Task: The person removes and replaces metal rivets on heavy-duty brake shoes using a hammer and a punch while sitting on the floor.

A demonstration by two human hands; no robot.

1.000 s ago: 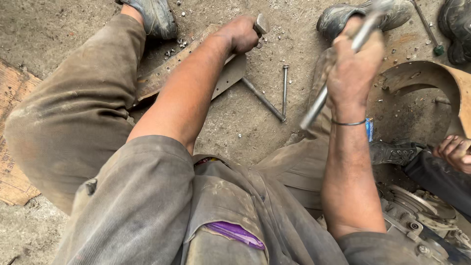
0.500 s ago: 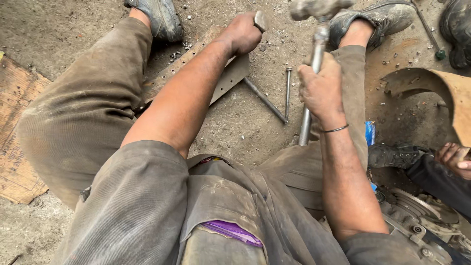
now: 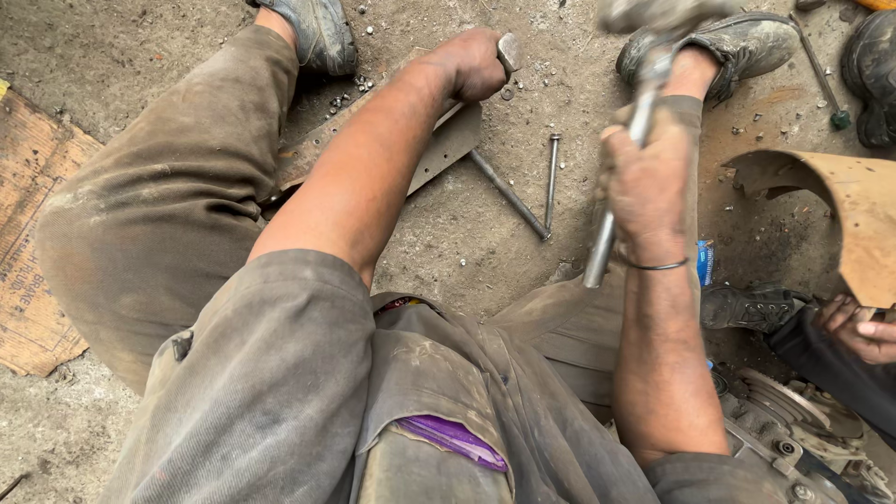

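The left hand [image 3: 467, 65] is gripping a punch [image 3: 508, 51] upright on the plate [image 3: 439, 149]; the right hand [image 3: 649, 187] is clamping a raised hammer [image 3: 644, 19]. A glancing blow could be striking knuckles above the plate.

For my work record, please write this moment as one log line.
left hand: grips a punch upright on the metal plate | right hand: holds hammer raised | ground: two long bolts beside plate
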